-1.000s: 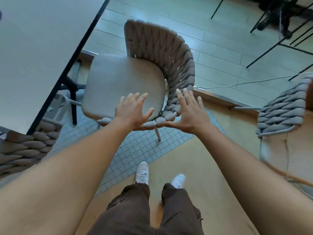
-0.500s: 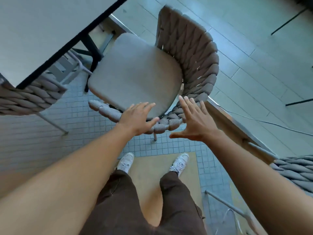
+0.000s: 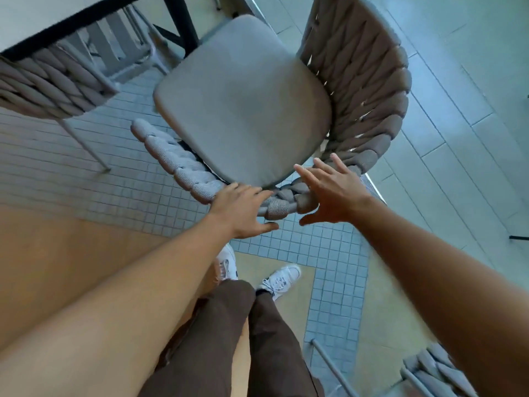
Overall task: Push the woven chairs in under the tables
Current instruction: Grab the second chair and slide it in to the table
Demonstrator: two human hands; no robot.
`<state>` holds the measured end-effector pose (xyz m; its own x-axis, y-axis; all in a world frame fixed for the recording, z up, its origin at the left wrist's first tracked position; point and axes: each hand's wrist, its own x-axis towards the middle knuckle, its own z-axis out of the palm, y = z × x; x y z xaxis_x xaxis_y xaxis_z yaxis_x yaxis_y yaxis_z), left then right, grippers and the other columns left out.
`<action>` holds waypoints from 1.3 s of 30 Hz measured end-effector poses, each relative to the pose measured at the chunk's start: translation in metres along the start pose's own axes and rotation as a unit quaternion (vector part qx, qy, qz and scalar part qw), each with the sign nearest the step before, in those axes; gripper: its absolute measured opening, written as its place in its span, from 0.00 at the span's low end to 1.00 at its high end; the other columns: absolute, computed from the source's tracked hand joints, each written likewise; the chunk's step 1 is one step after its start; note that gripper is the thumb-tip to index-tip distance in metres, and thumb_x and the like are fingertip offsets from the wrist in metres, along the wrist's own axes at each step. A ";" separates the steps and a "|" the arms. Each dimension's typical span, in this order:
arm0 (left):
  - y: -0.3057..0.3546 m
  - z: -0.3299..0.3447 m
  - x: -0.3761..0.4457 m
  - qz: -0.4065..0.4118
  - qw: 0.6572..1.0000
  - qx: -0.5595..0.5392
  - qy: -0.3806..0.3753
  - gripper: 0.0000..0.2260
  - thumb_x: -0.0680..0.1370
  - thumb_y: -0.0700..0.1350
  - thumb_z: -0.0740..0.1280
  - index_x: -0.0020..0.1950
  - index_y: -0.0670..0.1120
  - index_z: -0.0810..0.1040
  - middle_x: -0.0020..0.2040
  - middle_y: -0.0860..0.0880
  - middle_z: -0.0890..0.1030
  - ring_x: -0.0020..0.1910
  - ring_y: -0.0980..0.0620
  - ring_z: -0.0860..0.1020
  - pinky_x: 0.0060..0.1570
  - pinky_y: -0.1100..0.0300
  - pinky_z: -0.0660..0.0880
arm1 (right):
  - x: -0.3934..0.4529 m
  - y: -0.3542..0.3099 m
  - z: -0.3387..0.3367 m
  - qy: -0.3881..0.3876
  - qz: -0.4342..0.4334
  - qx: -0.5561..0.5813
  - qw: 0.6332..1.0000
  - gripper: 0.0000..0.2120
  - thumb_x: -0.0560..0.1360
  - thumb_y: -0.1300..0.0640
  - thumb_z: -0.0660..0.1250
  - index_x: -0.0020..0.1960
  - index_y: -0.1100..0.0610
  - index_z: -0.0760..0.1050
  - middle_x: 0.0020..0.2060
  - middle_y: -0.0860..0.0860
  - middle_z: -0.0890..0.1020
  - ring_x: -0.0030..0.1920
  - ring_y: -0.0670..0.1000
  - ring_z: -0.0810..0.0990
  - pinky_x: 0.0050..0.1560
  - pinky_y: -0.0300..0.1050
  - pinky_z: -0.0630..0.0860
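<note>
A woven chair [image 3: 363, 90] with a grey seat cushion [image 3: 243, 104] stands in front of me, its braided rim [image 3: 177, 159] curving round the near side. My left hand [image 3: 240, 209] lies on that rim, fingers curled over it and thumb underneath. Beside it, my right hand [image 3: 332, 193] has spread fingers and hovers at the rim, palm toward the chair; whether it touches is unclear. The white table [image 3: 43, 21] with a dark edge fills the top left, and the chair's far corner reaches the table's black leg [image 3: 183, 27].
A second woven chair [image 3: 48, 84] sits tucked under the table at left, with a thin metal leg [image 3: 86, 147]. A third woven chair [image 3: 438, 373] shows at the bottom right. My legs and white shoes [image 3: 277, 280] stand on the tiled floor directly below the hands.
The view has closed in on the chair and turned. My left hand came down from above the seat onto the braided rim and curled over it; my right hand stays spread beside it.
</note>
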<state>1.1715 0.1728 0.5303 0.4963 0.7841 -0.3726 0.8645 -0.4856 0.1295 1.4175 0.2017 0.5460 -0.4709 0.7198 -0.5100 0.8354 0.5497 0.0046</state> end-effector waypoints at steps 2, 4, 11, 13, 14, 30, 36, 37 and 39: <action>0.000 0.006 0.005 -0.013 0.999 0.032 0.019 0.33 0.69 0.76 0.59 0.63 0.56 0.77 0.53 0.54 0.83 0.52 0.49 0.81 0.48 0.54 0.74 | 0.011 0.007 0.002 -0.006 -0.012 -0.021 1.000 0.50 0.62 0.20 0.63 0.75 0.49 0.65 0.64 0.47 0.80 0.71 0.53 0.71 0.73 0.57 0.61; -0.001 0.008 0.008 -0.008 0.998 0.060 0.034 0.30 0.70 0.76 0.57 0.53 0.55 0.81 0.45 0.53 0.84 0.43 0.49 0.82 0.39 0.56 0.72 | 0.018 0.007 0.002 0.014 -0.021 -0.051 0.998 0.34 0.62 0.23 0.57 0.57 0.44 0.78 0.51 0.44 0.84 0.54 0.51 0.81 0.56 0.49 0.75; -0.004 0.011 0.005 0.052 0.996 0.059 0.040 0.26 0.74 0.72 0.57 0.50 0.53 0.82 0.44 0.53 0.84 0.40 0.49 0.82 0.35 0.58 0.68 | 0.009 0.001 0.010 0.051 -0.025 -0.037 0.998 0.26 0.65 0.31 0.57 0.42 0.51 0.80 0.40 0.48 0.84 0.38 0.54 0.81 0.47 0.47 0.74; -0.003 0.013 -0.001 0.073 0.996 0.048 0.017 0.26 0.75 0.70 0.56 0.52 0.52 0.81 0.45 0.52 0.84 0.41 0.48 0.82 0.38 0.57 0.72 | 0.003 -0.005 0.013 0.036 -0.029 -0.022 0.999 0.26 0.67 0.31 0.57 0.44 0.51 0.80 0.40 0.48 0.83 0.38 0.54 0.81 0.49 0.49 0.74; -0.003 0.014 -0.004 0.084 0.995 0.043 0.011 0.25 0.75 0.70 0.56 0.53 0.52 0.80 0.45 0.52 0.84 0.41 0.48 0.82 0.38 0.57 0.74 | -0.002 -0.008 0.015 0.032 -0.029 -0.012 0.999 0.26 0.68 0.31 0.56 0.44 0.51 0.80 0.40 0.48 0.83 0.38 0.54 0.81 0.50 0.49 0.74; -0.046 0.000 0.002 0.171 0.984 0.051 0.001 0.20 0.77 0.64 0.59 0.53 0.49 0.80 0.48 0.51 0.84 0.44 0.46 0.83 0.37 0.57 0.70 | 0.017 -0.026 0.017 0.067 -0.027 0.041 0.997 0.30 0.69 0.30 0.52 0.46 0.52 0.81 0.42 0.48 0.84 0.43 0.54 0.83 0.51 0.50 0.75; -0.083 -0.012 0.002 0.179 0.982 0.053 -0.011 0.20 0.77 0.63 0.59 0.51 0.50 0.81 0.47 0.52 0.85 0.44 0.48 0.84 0.37 0.59 0.71 | 0.041 -0.047 0.005 0.093 -0.010 0.060 0.994 0.31 0.68 0.29 0.49 0.43 0.51 0.80 0.39 0.47 0.83 0.40 0.54 0.83 0.46 0.48 0.74; -0.088 -0.015 0.001 0.183 0.982 0.055 -0.012 0.19 0.76 0.63 0.61 0.48 0.50 0.81 0.44 0.52 0.85 0.42 0.49 0.84 0.36 0.60 0.72 | 0.045 -0.049 0.003 0.095 -0.007 0.062 0.994 0.31 0.68 0.29 0.50 0.42 0.51 0.80 0.38 0.48 0.83 0.39 0.54 0.83 0.45 0.48 0.75; -0.101 -0.015 0.004 0.184 0.981 0.058 -0.015 0.19 0.75 0.64 0.61 0.47 0.50 0.81 0.43 0.53 0.85 0.40 0.49 0.84 0.35 0.60 0.72 | 0.054 -0.055 -0.003 0.091 0.002 0.057 0.994 0.29 0.66 0.30 0.52 0.39 0.51 0.80 0.36 0.48 0.83 0.35 0.55 0.82 0.42 0.48 0.75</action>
<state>1.0876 0.2304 0.5300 0.7695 0.5365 -0.3464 0.6112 -0.7759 0.1560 1.3453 0.2115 0.5204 -0.5020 0.7926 -0.3460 0.8593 0.5024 -0.0957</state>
